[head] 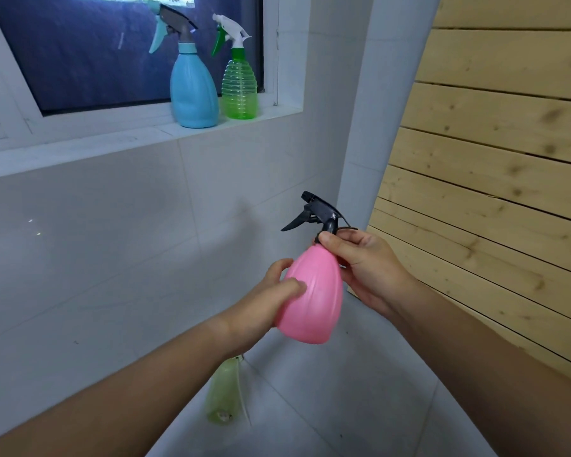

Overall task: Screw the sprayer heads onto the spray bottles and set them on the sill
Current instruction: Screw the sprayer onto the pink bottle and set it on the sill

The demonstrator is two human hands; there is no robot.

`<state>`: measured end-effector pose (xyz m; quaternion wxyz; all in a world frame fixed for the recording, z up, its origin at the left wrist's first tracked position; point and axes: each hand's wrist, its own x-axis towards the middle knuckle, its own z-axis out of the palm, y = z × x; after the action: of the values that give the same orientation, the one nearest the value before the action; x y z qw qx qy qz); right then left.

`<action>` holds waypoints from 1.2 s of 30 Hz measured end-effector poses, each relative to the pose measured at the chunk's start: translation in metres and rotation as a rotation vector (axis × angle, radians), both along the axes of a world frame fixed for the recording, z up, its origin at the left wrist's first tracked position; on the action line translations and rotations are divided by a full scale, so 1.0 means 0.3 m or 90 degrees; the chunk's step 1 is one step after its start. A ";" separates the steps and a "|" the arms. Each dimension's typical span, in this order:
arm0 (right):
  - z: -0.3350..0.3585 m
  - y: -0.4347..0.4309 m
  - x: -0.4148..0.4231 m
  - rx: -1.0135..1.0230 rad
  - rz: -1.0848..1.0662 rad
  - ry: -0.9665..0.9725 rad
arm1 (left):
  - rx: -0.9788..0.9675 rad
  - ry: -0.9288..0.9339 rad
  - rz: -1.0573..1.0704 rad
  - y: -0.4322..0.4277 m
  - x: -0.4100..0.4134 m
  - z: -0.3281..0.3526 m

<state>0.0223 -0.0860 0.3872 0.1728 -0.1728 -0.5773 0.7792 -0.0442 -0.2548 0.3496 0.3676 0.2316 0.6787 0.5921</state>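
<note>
Pink bottle [312,298] tilted in mid-air, black sprayer head [317,211] on its neck; blue bottle [193,90] and green bottle [239,90] upright on sill [80,150], heads fitted.

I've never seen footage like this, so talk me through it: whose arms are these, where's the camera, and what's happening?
One picture, from a camera worn on a person's head, looking forward and down, so the bare arms are theirs. The left hand holds a pink bottle; the right hand pinches the neck of the black sprayer head on it. On the window sill stand a blue bottle and a green bottle, sprayers on. A blurry pale green bottle lies on the tiles below.
</note>
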 end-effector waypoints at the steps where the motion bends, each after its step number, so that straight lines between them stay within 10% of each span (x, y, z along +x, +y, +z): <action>1: -0.004 0.004 -0.001 -0.007 -0.001 0.002 | -0.010 0.021 -0.007 -0.002 -0.008 0.003; 8: -0.025 0.001 -0.017 -0.016 -0.009 0.008 | -0.036 0.195 0.073 0.004 0.017 0.007; 36: -0.035 -0.009 -0.023 0.035 -0.003 -0.023 | -0.091 0.118 0.000 -0.004 0.034 0.026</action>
<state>0.0155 -0.0888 0.3767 0.1688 -0.1830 -0.6009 0.7596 -0.0341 -0.2560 0.3575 0.3189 0.2587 0.7504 0.5179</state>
